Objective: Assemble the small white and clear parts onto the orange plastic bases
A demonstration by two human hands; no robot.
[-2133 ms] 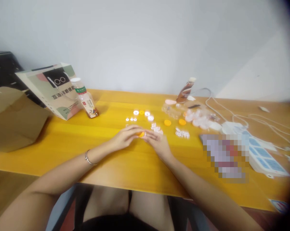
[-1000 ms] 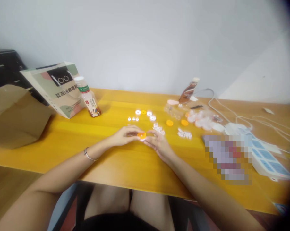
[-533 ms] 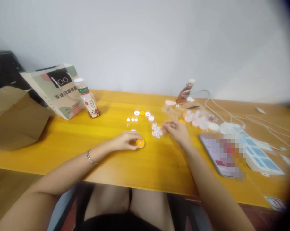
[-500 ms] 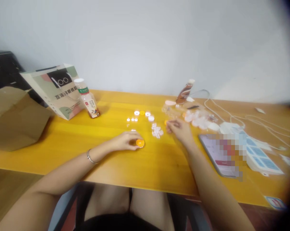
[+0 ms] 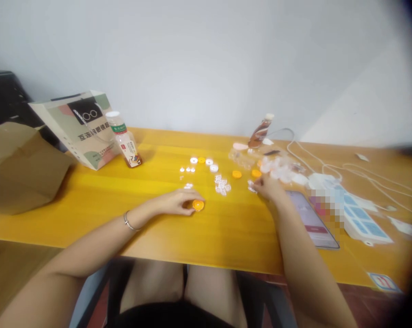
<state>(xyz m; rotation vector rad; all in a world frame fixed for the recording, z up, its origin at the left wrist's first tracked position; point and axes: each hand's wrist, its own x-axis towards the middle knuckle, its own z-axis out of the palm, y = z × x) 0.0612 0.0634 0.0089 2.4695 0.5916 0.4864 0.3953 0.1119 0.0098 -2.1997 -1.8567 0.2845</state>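
Note:
My left hand (image 5: pixel 176 202) rests on the yellow table with thumb and fingers closed around an orange round cap (image 5: pixel 198 205), whose inside has a pale pattern. My right hand (image 5: pixel 269 187) is at the right, its fingertips pinched at small white pieces (image 5: pixel 251 186). Just beyond it lie an orange cap (image 5: pixel 256 173) and another orange cap (image 5: pixel 237 174). Between my hands is a pile of small white flat pieces (image 5: pixel 222 185). Behind that pile, a white ring-shaped cap (image 5: pixel 213 168) and others form a curved row with a yellow cap (image 5: pixel 201 160). Small white knobs (image 5: pixel 188 169) sit left of them.
A labelled bottle (image 5: pixel 126 141), a paper bag (image 5: pixel 84 130) and a brown bag (image 5: pixel 24 168) stand left. Back right are a brown drink bottle (image 5: pixel 260 132) and translucent round pieces (image 5: pixel 281 169). A phone (image 5: pixel 315 223), a power strip (image 5: pixel 354 212) and white cables (image 5: pixel 324 157) lie right.
My right hand has moved right and slightly nearer, leaving the orange cap it was touching on the table, and is now at the small white pieces. My left hand keeps its cap in place.

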